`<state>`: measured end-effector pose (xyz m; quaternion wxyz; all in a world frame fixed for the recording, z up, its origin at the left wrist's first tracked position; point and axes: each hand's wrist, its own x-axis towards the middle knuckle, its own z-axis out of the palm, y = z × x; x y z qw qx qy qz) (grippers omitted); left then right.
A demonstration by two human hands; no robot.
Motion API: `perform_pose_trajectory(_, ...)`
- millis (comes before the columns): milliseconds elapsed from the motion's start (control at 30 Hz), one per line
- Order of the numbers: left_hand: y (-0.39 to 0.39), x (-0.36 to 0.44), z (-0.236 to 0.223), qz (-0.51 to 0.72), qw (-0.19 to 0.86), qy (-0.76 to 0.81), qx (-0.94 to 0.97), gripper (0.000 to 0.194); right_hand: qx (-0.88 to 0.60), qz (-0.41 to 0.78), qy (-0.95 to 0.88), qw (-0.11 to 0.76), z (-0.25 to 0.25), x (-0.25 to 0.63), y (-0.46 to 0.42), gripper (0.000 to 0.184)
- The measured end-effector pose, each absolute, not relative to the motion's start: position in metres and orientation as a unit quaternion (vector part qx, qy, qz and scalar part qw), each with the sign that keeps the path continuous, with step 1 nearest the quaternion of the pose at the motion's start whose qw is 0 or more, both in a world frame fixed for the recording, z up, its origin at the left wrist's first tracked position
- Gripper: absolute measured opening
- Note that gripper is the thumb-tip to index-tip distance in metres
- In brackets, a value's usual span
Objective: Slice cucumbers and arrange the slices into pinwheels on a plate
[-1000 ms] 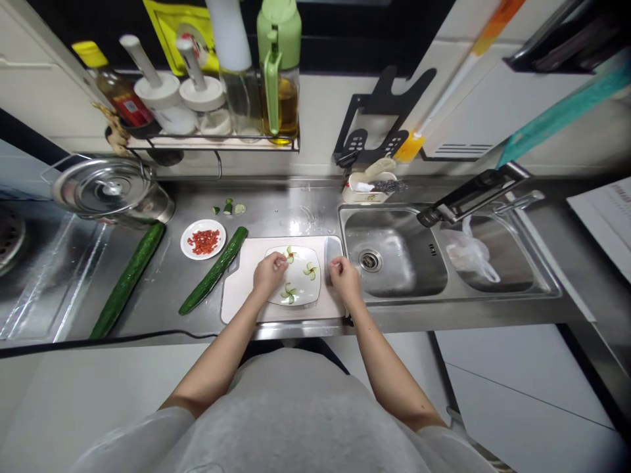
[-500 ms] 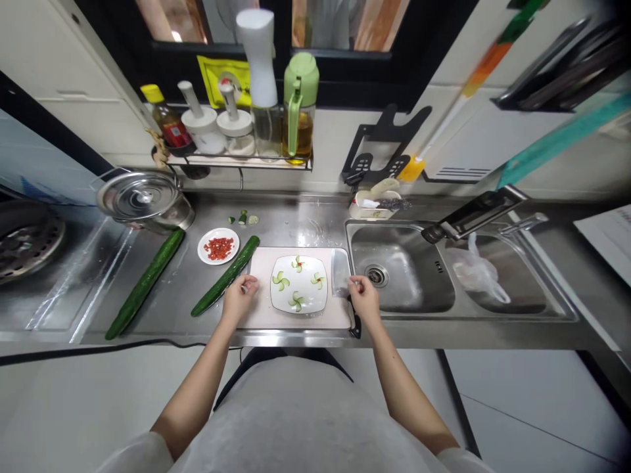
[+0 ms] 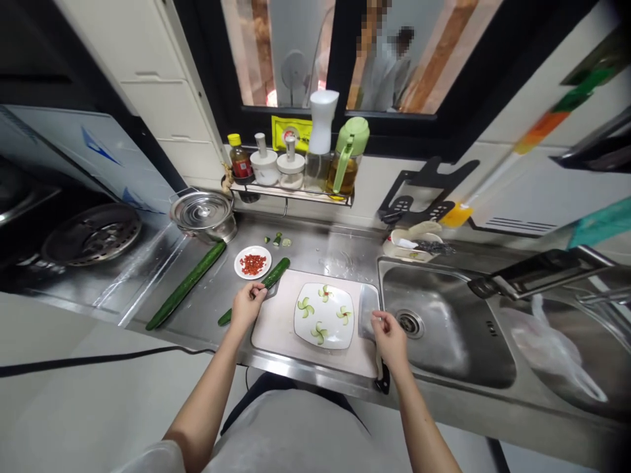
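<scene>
My left hand (image 3: 246, 307), its fingers loosely curled and a little apart, hovers over a cucumber (image 3: 277, 273), hiding its middle. My right hand (image 3: 392, 338) is pinched beside the blade of a knife (image 3: 367, 311); anything between its fingertips is too small to make out. The knife lies along the right side of a pale cutting board (image 3: 276, 328). On the board sits a white square plate (image 3: 324, 316) with several pinwheels of green slices; the top and right ones have red centres. Chopped red bits (image 3: 253, 264) fill a small round dish (image 3: 238, 263).
Another cucumber (image 3: 187, 286) lies at left by a lidded steel pot (image 3: 204, 213). Cucumber scraps (image 3: 279, 240) lie behind the dish. At right is a double sink (image 3: 448, 335) with a plastic bag (image 3: 552, 345). A condiment shelf (image 3: 296, 194) hangs behind; a person (image 3: 389, 72) shows through the window.
My left hand has left the plate's top pinwheel and moved left over the cucumber, towards the red bits. My right hand stays near the knife. The camera view has swung left and up.
</scene>
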<state>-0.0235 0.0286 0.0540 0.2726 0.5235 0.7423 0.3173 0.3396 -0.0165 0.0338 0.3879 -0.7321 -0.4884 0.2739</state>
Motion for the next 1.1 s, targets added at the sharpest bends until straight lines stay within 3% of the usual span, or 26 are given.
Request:
perform_pose_trajectory(200, 0.059, -0.038, 0.047, 0.307, 0.177, 0.808, 0.471, 0.018, -0.727, 0.277, -0.494, 0.389, 0.032, 0.339, -0.013, 0.045)
perform_pose_trajectory(400, 0.097, -0.06, 0.037, 0.238, 0.144, 0.844, 0.459, 0.019, -0.727, 0.279, -0.489, 0.393, 0.036, 0.339, -0.011, 0.047)
perform_pose_trajectory(667, 0.131, -0.066, 0.028, 0.13, 0.141, 0.81, 0.555, 0.02, -0.738, 0.276, -0.491, 0.372, 0.039, 0.343, -0.012, 0.046)
perform_pose_trajectory(1100, 0.155, -0.057, 0.009, 0.056, 0.128, 0.745, 0.652, 0.028, -0.752, 0.265, -0.493, 0.349, 0.033, 0.344, -0.014, 0.048)
